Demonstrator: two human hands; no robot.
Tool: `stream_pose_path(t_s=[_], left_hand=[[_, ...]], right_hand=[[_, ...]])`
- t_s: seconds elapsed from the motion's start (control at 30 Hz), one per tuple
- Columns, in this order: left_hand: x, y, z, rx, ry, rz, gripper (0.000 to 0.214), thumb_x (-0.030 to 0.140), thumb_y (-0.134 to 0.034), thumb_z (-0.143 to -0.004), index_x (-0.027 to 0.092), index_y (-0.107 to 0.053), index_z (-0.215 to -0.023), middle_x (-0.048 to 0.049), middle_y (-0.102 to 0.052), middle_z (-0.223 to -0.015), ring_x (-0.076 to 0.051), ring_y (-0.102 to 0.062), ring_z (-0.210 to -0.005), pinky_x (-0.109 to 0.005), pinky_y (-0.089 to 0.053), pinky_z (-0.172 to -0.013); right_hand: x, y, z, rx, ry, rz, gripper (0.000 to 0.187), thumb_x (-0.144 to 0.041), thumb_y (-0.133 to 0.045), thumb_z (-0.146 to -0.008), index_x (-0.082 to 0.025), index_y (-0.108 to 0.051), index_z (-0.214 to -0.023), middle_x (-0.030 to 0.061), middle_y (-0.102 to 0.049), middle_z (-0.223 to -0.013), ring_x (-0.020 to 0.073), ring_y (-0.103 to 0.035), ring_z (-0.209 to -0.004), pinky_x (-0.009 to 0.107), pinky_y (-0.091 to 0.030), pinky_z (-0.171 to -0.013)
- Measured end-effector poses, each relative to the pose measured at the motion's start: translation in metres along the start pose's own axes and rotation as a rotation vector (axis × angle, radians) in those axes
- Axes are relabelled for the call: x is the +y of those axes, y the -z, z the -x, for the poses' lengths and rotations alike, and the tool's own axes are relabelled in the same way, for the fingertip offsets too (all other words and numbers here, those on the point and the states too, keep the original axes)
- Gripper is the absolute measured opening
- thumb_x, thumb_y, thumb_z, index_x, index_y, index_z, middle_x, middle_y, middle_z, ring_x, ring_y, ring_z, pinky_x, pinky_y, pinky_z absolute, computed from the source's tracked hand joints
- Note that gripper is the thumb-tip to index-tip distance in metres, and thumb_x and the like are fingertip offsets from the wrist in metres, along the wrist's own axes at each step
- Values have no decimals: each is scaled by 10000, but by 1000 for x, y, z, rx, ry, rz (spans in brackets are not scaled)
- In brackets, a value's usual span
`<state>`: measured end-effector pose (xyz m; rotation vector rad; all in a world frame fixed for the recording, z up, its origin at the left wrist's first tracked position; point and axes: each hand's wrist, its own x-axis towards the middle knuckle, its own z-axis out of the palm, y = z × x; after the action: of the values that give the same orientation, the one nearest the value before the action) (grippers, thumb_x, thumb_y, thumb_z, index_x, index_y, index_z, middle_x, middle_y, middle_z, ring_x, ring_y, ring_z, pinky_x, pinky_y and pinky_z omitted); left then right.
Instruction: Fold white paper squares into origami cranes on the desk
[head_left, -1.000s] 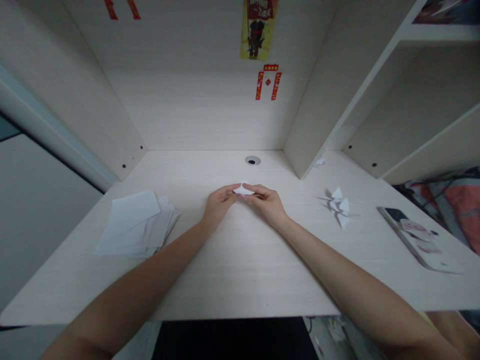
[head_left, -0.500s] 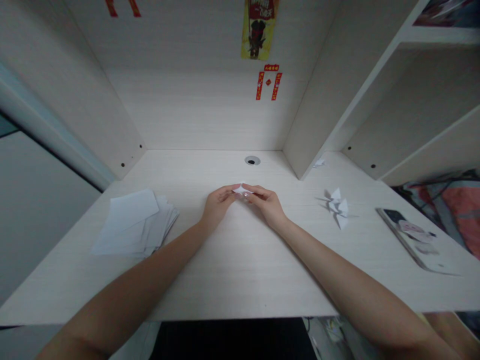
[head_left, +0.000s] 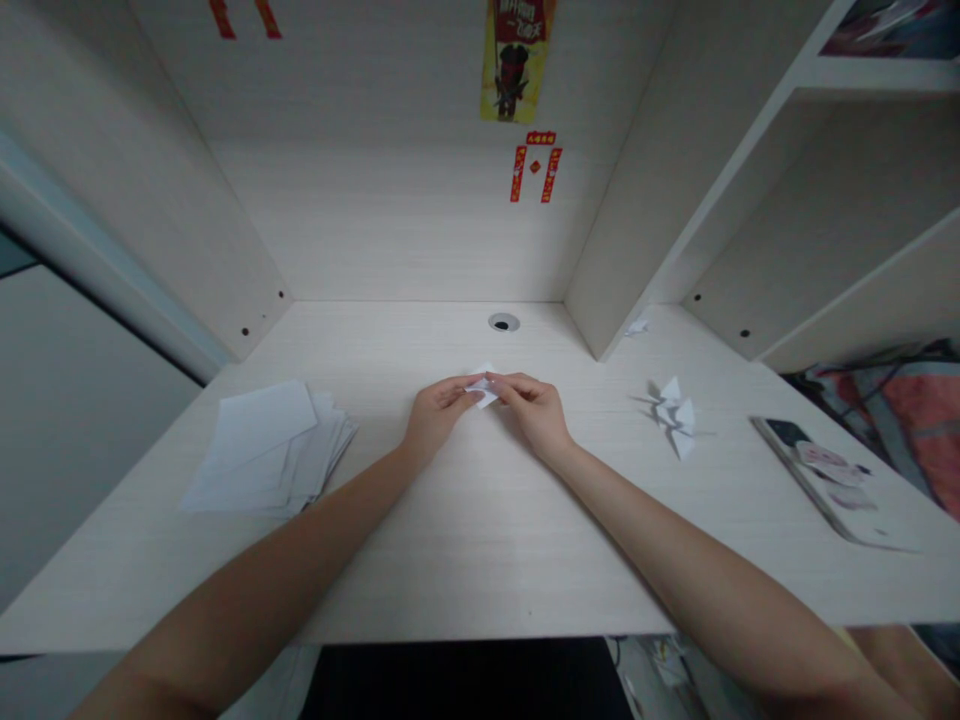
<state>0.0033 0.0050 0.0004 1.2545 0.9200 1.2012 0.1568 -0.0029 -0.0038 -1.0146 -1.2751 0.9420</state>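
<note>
A small folded piece of white paper [head_left: 484, 396] is held between both hands over the middle of the desk. My left hand [head_left: 442, 408] pinches its left side, thumb in front and fingers behind. On the other side my right hand [head_left: 534, 408] grips it with thumb and fingertips pressed together. The fingers cover part of the paper, so its full folded shape is hidden. Away to the right lie several folded paper cranes [head_left: 675, 415], grouped close together.
A loose stack of white paper sheets [head_left: 262, 450] lies at left, beside my left forearm. A phone [head_left: 832, 485] rests on the right of the desk [head_left: 465, 560]. Behind my hands is a round cable hole [head_left: 504, 322]; an upright panel [head_left: 622, 230] stands at the back right.
The paper has been tilted or opened between my fingers, and more of its white surface now shows below the fingertips. Both hands have stayed in nearly the same place.
</note>
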Motion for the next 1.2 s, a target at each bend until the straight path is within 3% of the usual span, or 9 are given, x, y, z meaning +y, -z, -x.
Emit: stream_pose_path(t_s=[0.3,0.83,1.2], left_hand=[[3,1,1,146,-14,-6,234,358,-756,-629,170,-731,-764,-40,-730,-827,-165,-645,-784,-309,-472,-816],[5,1,3,77,41,37,311,306,-745,-651,168,-684,-923,-38,-731,-839,-142,-647,-733,-247,-474,-724],[4,2,2,59,35,4,368,299,-735,-663,154,-675,-996,-58,-731,-871,-152,-651,-759,-249,-480,-727]], right_hand=[[-5,-4,2,9,-99,-80,155,-349,-769,-620,-224,-748,-711,35,-728,-749,171,-631,-668,316,-483,-681],[2,-2,2,-4,-62,42,249,-414,-755,-629,-189,-740,-735,72,-734,-781,198,-653,-706,305,-498,-667],[4,-3,0,9,-131,-140,293,-367,-801,-577,-172,-703,-773,28,-688,-669,138,-603,-602,261,-456,-590]])
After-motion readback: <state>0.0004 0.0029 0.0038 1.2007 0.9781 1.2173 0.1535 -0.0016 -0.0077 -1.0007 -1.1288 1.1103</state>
